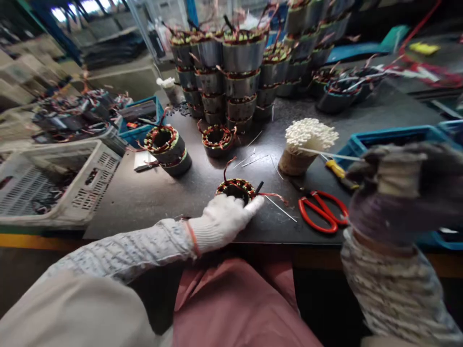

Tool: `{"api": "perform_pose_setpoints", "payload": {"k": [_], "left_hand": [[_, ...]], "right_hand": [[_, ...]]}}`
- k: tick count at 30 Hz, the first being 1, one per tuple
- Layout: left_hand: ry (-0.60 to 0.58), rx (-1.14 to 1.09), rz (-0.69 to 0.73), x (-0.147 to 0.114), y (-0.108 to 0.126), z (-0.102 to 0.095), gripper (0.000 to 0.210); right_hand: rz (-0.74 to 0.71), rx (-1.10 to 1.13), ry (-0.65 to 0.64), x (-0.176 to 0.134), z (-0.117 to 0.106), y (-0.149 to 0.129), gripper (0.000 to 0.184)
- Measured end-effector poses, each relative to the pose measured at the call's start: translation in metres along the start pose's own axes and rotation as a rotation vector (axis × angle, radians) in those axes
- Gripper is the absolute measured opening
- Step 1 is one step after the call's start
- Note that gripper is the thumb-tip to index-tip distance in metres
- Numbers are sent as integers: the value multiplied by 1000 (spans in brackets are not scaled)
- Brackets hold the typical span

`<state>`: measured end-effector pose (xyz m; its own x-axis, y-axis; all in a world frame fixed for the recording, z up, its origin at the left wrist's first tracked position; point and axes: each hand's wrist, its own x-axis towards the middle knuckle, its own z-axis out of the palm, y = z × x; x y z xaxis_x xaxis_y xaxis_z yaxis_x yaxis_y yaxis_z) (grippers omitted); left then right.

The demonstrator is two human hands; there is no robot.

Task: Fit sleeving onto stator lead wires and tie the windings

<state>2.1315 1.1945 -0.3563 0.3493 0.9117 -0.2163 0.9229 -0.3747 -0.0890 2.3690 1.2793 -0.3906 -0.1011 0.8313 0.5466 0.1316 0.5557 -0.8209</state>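
My left hand [226, 217], in a white knit glove, is closed on the near side of a motor stator [235, 185] with copper windings. Its thumb points toward a short black tube and copper leads at the stator's right. A thin white stick [282, 208] lies beside it. Raised at the right, my right hand [401, 188] wears a dark, taped glove and is smeared by motion. From its fingers a thin white tube or cord [334, 154] runs left to the bundle of white sticks [309, 137], which stands in a brown holder.
Red-handled scissors [321, 212] and a yellow-handled tool [340, 173] lie right of the bundle. More stators [217, 137] stand nearby, with tall stacks [240, 86] behind. A white crate [90, 183] is at left, a blue bin [394, 132] at right. Loose white sticks [255, 160] lie mid-table.
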Motion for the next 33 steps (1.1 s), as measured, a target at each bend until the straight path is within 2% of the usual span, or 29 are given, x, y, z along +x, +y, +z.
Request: {"api": "perform_pose_setpoints", "payload": {"k": [3,5,6,9,12,16,19,21,24,27,29,31,33], "left_hand": [[249,-196,-58,-24,-30,5,83],[338,-204,-84,-32,-46,10,77],[329,-182,-39,-33,-50,12,71],[197,-184,178,-22,-46,17,57],[196,-178,182,-7,-35,25,44],[377,-171,166,4,-28,46,27],[499,-229,142,7,-24,59,24],[533,-252,107,7,-20,62,20],[497,-265,66,5,-15,56,18],[414,-228,36,2,-14,43,51],[347,-230,-17,0,-14,37,73],[290,-274,-74,0,-14,35,77],[314,-364,-132,0,-13,41,74]], "right_hand": [[-38,75,-23,-50,16,-9,25],[-81,127,-52,-89,26,-15,19],[-113,152,-69,-107,31,-19,16],[-231,204,-151,-145,40,-26,12],[-282,182,-221,-165,46,-26,11],[-229,218,-252,-181,55,-20,14],[-179,209,-197,-189,59,-17,17],[-137,212,-158,-193,59,-16,18],[-57,260,-125,-197,58,-15,15],[31,313,-97,-196,63,-14,10],[83,325,-77,-189,73,-11,7],[97,293,-31,-176,89,-6,5],[39,246,66,-158,106,1,6]]}}
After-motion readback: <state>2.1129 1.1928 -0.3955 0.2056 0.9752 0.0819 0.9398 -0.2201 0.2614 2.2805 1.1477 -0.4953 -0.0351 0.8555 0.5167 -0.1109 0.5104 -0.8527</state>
